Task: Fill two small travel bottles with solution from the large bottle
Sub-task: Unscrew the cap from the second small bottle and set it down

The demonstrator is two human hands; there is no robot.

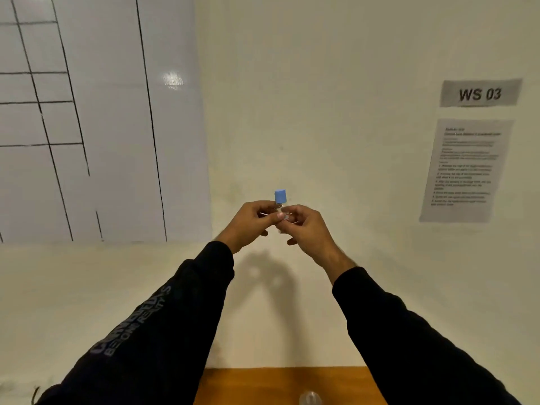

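A small clear travel bottle with a blue cap (280,197) is held upright in the air in front of the wall, at the middle of the head view. My left hand (249,223) pinches its body from the left and my right hand (304,226) pinches it from the right, fingertips meeting below the cap. Most of the clear body is hidden behind my fingers. At the bottom edge, the top of another clear bottle (310,398) shows on the wooden table. The large bottle is out of view.
A strip of the wooden table (263,384) shows at the bottom between my black sleeves. Ahead is a cream wall with a "WS 03" sign (480,93) and a printed sheet (467,171) at right, and a white lined board (102,118) at left.
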